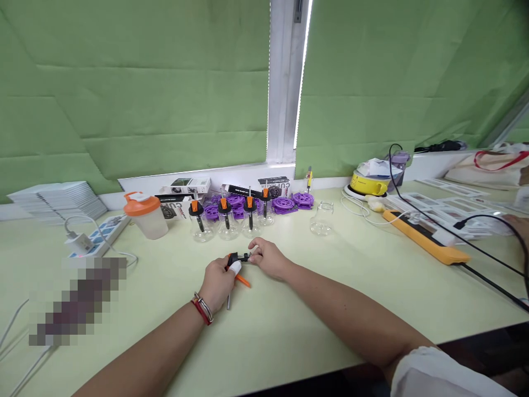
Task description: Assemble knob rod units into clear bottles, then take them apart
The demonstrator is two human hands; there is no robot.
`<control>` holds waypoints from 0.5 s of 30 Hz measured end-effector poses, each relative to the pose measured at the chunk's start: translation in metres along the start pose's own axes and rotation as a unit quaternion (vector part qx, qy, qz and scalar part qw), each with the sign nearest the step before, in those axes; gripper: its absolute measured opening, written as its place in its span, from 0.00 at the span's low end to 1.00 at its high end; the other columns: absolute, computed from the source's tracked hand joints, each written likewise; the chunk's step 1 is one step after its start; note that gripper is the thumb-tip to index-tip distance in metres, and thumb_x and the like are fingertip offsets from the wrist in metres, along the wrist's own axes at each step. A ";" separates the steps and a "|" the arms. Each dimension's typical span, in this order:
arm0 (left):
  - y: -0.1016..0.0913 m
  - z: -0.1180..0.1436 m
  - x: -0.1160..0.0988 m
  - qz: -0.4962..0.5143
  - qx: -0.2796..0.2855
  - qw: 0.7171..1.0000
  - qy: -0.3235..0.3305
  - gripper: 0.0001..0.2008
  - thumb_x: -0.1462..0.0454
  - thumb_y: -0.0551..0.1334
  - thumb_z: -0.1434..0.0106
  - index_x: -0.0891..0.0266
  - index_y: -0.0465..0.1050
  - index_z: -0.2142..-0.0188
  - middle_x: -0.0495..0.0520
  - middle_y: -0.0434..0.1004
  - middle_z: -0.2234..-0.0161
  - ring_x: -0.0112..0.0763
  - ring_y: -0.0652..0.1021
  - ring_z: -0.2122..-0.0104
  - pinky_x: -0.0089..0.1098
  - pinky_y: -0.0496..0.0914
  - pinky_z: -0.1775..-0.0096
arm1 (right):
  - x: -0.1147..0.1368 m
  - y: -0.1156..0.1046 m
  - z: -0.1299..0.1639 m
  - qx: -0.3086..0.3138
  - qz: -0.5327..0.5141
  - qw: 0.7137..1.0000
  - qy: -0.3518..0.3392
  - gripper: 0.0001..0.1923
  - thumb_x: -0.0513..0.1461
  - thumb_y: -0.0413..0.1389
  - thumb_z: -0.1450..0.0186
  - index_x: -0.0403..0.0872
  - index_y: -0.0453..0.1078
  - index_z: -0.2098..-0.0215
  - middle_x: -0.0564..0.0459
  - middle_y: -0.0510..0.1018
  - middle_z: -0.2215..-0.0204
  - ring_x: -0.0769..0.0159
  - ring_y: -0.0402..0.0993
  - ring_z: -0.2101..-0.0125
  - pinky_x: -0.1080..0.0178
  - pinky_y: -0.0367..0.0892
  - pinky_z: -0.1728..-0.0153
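Four jars (228,229) left of centre are topped, one bare jar (321,225) right of centre; below centre, the left hand (218,281) grips a likely unfinished mechanism (233,257), the right hand (268,258) pinching its end.

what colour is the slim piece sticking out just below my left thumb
The slim piece is orange, seen best in the head view.

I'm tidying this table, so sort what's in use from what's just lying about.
In use: black-and-orange part in the left hand; probably the four jars with matching tops, the bare jar.

Lying about, it seems: orange-lidded cup, yellow pot, cloth bag.
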State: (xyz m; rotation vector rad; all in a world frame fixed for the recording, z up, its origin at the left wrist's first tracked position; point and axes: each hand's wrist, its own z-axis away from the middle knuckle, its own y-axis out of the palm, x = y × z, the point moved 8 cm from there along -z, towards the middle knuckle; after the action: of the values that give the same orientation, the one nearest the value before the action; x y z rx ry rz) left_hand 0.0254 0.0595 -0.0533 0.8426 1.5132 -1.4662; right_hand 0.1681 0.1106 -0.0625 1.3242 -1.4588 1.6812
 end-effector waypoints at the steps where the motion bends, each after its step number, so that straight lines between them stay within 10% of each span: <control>1: 0.000 0.000 0.000 0.001 0.001 1.000 0.002 0.15 0.57 0.60 0.47 0.67 0.74 0.66 0.45 0.64 0.82 0.26 0.65 0.83 0.28 0.60 0.80 | 0.000 0.000 0.000 0.000 0.001 1.000 0.000 0.06 0.34 0.56 0.43 0.46 0.65 0.66 0.60 0.68 0.79 0.72 0.62 0.78 0.68 0.57 0.75; 15: -0.001 0.001 -0.002 -0.015 0.007 1.000 0.001 0.13 0.57 0.58 0.46 0.66 0.72 0.69 0.45 0.63 0.82 0.27 0.66 0.83 0.28 0.60 0.79 | -0.003 0.001 -0.002 -0.006 0.012 1.000 -0.008 0.05 0.34 0.56 0.44 0.47 0.65 0.69 0.59 0.68 0.78 0.72 0.62 0.77 0.68 0.58 0.74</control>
State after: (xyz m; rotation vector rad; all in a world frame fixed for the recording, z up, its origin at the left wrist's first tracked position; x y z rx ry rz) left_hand 0.0258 0.0589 -0.0507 0.8342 1.5248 -1.5002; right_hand 0.1679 0.1128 -0.0654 1.3220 -1.4969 1.6770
